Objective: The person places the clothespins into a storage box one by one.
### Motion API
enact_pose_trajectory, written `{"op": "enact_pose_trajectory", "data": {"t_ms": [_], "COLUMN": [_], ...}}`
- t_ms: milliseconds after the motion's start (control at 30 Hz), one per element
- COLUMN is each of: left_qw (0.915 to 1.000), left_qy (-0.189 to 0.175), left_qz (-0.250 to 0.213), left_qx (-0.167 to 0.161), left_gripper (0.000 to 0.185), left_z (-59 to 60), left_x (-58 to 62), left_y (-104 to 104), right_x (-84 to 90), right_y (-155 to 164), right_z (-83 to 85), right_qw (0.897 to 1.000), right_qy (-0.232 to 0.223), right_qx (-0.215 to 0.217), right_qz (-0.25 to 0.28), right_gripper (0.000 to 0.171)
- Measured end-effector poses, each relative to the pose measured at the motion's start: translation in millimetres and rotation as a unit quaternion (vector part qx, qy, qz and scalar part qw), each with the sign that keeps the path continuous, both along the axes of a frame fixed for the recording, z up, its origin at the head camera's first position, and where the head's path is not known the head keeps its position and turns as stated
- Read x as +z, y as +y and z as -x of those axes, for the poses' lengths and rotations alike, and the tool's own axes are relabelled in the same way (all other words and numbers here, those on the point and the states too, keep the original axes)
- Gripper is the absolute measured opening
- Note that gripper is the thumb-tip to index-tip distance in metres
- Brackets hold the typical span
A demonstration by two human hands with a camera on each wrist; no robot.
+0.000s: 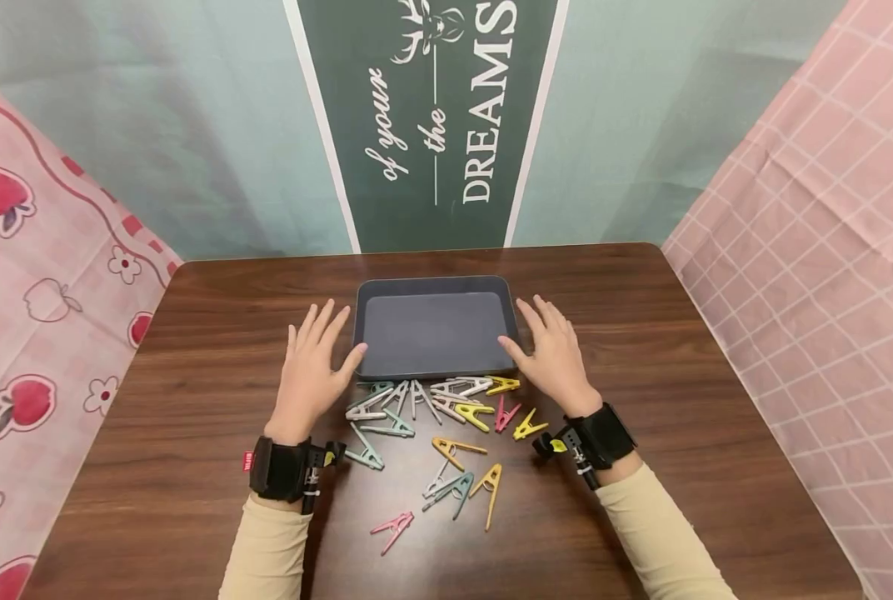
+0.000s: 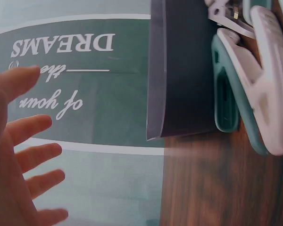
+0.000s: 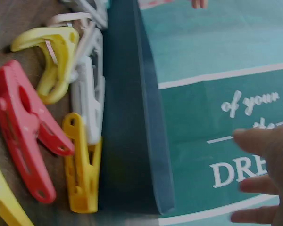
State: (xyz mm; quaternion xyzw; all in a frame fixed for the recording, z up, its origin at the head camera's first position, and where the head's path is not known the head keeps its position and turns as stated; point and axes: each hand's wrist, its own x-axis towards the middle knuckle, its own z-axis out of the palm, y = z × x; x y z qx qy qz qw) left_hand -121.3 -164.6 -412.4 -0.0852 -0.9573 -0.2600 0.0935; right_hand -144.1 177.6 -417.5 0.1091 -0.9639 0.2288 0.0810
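Note:
A dark grey rectangular tray (image 1: 435, 333) lies on the table with nothing in it. To its left is my left hand (image 1: 310, 375), fingers spread and straight, the thumb near the tray's left rim. On the other side, my right hand (image 1: 555, 358) has its fingers extended, its thumb over the right rim in the head view. Neither hand holds anything; whether the thumbs touch the tray I cannot tell. Several clothespins lie along the tray's near side, among them a white clothespin (image 2: 269, 89), a red clothespin (image 3: 28, 122) and a yellow clothespin (image 3: 82, 169).
Nearer to me lie a pink clothespin (image 1: 394, 529), an orange-yellow clothespin (image 1: 491, 492) and a teal clothespin (image 1: 457, 487). The brown wooden table (image 1: 641, 333) meets a green printed cloth (image 1: 431, 225) at the back, with pink cloths (image 1: 806, 208) at both sides.

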Motion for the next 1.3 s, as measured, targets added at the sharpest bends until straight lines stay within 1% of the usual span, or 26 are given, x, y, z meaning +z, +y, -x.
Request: {"op": "enact_pose_trajectory", "data": {"t_ms": [100,200,433,600,733,900,1000,1167,1300], "left_qw": [0.9993,0.9983,0.9935,0.9878,0.9829,0.9764,0.9740,0.9710,0.9679], "left_qy": [0.006,0.000,-0.032,-0.068,-0.099,-0.124,-0.132,-0.143,-0.153], "left_qz": [-0.036,-0.058,-0.109,-0.140,-0.155,-0.175,-0.183,-0.191,-0.199], "left_qx": [-0.004,-0.004,0.002,0.004,0.010,0.019,0.018,0.017,0.018], "left_gripper": [0.058,0.055,0.049,0.048,0.048,0.049,0.050,0.051,0.052], "left_z": [2.7,5.1,9.0,11.1,10.2,8.5,9.8,14.7,17.6], "left_x": [0.6,-1.4,-12.3,-21.7,-29.5,-36.9,-38.5,-39.3,-40.0], "left_y": [-3,-5,-14,-18,-18,-16,-15,-12,-11], "right_x": [1.7,2.9,1.0,-4.6,-9.8,-9.7,-9.1,-13.5,-15.4], "right_y": [4,7,11,10,5,-1,-4,-7,-9], "right_z": [-0.8,-2.7,-8.6,-14.9,-20.6,-28.0,-30.2,-30.3,-30.3], "right_qw": [1.000,1.000,0.997,0.996,0.996,0.997,0.996,0.992,0.990], "right_qy": [0.017,0.005,-0.052,-0.061,-0.044,-0.017,-0.030,-0.073,-0.084], "right_qx": [0.014,0.021,0.052,0.069,0.077,0.068,0.069,0.069,0.059], "right_qz": [0.012,0.019,0.023,0.016,-0.012,-0.037,-0.051,-0.080,-0.098], "right_gripper": [0.048,0.033,0.020,0.012,0.008,0.005,0.005,0.014,0.017]}}
